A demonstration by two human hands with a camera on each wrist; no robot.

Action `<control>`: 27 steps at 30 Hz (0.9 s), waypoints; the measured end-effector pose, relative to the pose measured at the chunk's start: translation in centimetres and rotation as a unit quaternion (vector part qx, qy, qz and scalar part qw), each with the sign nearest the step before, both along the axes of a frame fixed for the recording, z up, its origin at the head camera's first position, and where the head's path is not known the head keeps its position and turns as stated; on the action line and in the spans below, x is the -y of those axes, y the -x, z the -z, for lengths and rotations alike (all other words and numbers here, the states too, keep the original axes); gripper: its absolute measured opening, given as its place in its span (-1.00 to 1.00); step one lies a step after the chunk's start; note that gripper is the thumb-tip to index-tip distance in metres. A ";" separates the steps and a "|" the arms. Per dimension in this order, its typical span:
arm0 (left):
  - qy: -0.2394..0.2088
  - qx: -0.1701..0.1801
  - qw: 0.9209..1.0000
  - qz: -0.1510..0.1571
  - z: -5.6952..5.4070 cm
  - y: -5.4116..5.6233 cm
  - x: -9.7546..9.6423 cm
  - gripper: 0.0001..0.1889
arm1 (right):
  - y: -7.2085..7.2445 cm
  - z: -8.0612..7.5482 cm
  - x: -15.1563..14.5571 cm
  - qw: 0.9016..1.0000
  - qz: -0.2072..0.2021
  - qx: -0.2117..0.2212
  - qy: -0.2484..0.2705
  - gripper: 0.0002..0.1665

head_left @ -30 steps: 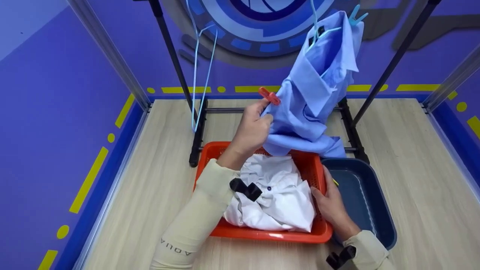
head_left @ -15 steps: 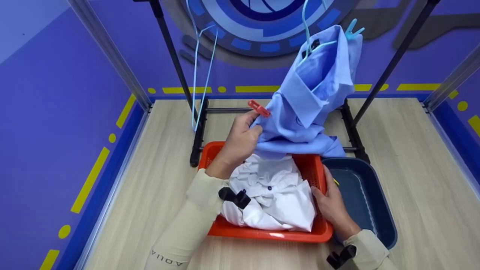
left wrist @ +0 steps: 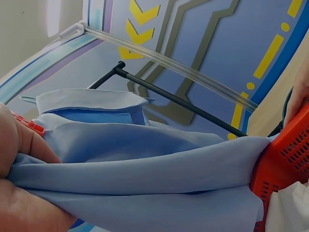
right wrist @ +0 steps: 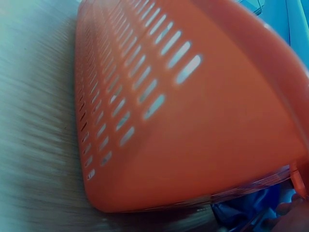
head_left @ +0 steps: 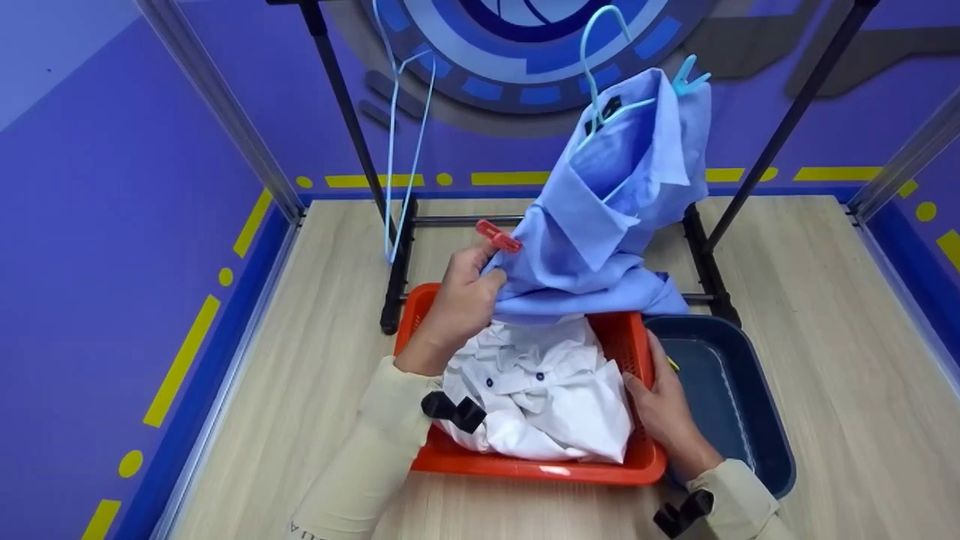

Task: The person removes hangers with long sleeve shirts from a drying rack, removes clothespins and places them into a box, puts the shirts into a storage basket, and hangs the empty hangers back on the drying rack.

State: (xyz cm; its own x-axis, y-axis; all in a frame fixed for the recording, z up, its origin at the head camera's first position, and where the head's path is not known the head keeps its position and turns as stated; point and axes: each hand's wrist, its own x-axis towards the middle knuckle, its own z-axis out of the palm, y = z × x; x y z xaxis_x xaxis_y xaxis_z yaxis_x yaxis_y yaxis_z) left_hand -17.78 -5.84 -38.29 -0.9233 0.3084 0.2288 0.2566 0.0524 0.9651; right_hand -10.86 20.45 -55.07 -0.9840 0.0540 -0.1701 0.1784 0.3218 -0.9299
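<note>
My left hand [head_left: 466,296] grips a blue collared shirt [head_left: 581,214] by its left side, just below a red clothespin [head_left: 498,235]. The shirt hangs tilted on a light blue hanger [head_left: 584,51], and a light blue clothespin [head_left: 687,79] is clipped at its other shoulder. In the left wrist view the shirt's cloth [left wrist: 145,174] runs in folds from my thumb and fingers towards the basket. My right hand [head_left: 664,401] holds the right rim of a red basket [head_left: 540,472]. Inside lies a crumpled white shirt [head_left: 555,412] with dark buttons.
A dark blue basin [head_left: 720,390] stands right of the basket, with a small yellow item [head_left: 673,364] near my right fingers. Behind is a black rack, its right pole [head_left: 795,116] slanting up. A bare light blue hanger [head_left: 391,157] hangs at the left.
My left hand has moved left and down, drawing the blue shirt, its hanger and both clothespins along. More of the hanger's hook now shows. My right hand and the basket have stayed put.
</note>
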 end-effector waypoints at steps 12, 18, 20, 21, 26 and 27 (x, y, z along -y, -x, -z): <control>0.004 0.003 1.000 -0.028 0.6 -0.6 1.4 -0.55 | 0.0 0.2 0.0 1.000 0.003 0.004 -0.004 -0.10; 0.023 -0.002 0.999 -0.024 1.2 -1.1 2.2 -0.56 | 0.0 0.2 0.0 1.000 0.003 -0.008 -0.013 -0.11; 0.033 -0.003 0.999 -0.024 1.3 -1.3 2.5 -0.56 | 0.0 0.2 0.0 1.000 0.003 -0.007 -0.012 -0.11; 0.037 -0.003 0.999 -0.025 1.4 -1.4 2.6 -0.57 | 0.0 0.2 0.0 1.000 0.004 -0.007 -0.013 -0.11; 0.059 -0.005 0.998 -0.034 1.6 -1.8 3.0 -0.59 | 0.1 0.2 0.0 1.000 0.003 -0.013 -0.013 -0.10; 0.062 -0.004 0.997 -0.036 1.6 -1.9 3.1 -0.59 | 0.1 0.2 0.0 1.000 0.003 -0.013 -0.013 -0.10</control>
